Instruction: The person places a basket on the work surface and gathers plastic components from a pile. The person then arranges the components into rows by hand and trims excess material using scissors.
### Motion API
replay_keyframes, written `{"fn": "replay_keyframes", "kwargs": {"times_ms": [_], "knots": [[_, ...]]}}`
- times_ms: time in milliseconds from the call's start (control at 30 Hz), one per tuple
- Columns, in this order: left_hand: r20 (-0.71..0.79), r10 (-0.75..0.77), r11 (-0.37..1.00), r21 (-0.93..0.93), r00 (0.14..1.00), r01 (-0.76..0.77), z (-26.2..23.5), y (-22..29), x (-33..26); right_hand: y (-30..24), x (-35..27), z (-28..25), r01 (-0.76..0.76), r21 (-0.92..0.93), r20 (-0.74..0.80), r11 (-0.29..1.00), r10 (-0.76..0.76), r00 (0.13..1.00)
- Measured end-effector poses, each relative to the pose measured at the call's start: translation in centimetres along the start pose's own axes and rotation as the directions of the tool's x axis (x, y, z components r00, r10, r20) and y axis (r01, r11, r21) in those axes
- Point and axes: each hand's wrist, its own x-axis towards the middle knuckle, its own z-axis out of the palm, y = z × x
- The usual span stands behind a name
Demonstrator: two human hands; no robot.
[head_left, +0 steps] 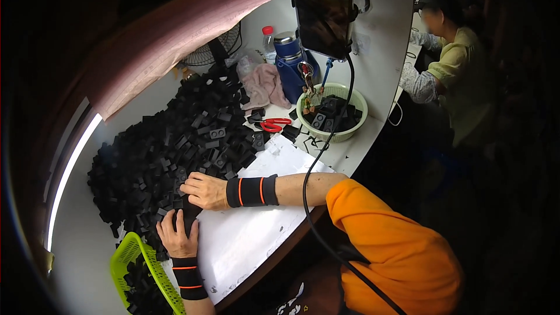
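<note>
A large heap of small black plastic blocks [192, 134] covers the far left of the table. At its near edge my left hand [178, 238] lies with its fingers spread, the fingertips among the blocks. Just beyond it, my right hand [205, 191] has its fingers curled down at the edge of the heap; whatever is under its fingertips is hidden. Both wrists wear black bands with orange stripes. White paper [245, 245] lies under and beside my hands.
A lime-green basket [135, 245] of black pieces stands left of my left hand. Farther back are red-handled snippers [274, 124], a pale green basket [344, 136] of blocks, a pink cloth [268, 84] and a blue flask [287, 52]. A black cable [309, 213] hangs across my right arm. Another person sits at right.
</note>
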Motion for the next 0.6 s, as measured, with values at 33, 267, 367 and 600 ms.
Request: {"fn": "replay_keyframes", "kwargs": {"times_ms": [33, 267, 367, 600], "knots": [[0.009, -0.002, 1.000, 0.011, 1.000, 0.002, -0.10, 0.15, 0.00, -0.03, -0.01, -0.04, -0.001, -0.001, -0.002, 1.000, 0.001, 1.000], [0.008, -0.008, 0.998, -0.057, 1.000, 0.008, 0.19, -0.35, 0.27, -0.15, 0.06, 0.14, -0.021, -0.008, -0.022, 1.000, 0.021, 1.000], [-0.002, 0.005, 0.997, -0.073, 1.000, -0.005, 0.14, -0.45, 0.17, -0.25, 0.40, 0.39, -0.036, -0.004, -0.029, 0.999, 0.036, 0.999], [0.011, -0.009, 0.997, -0.081, 1.000, 0.009, 0.14, -0.24, 0.52, -0.18, 0.68, 0.15, -0.060, -0.075, -0.059, 0.995, 0.055, 0.997]]}}
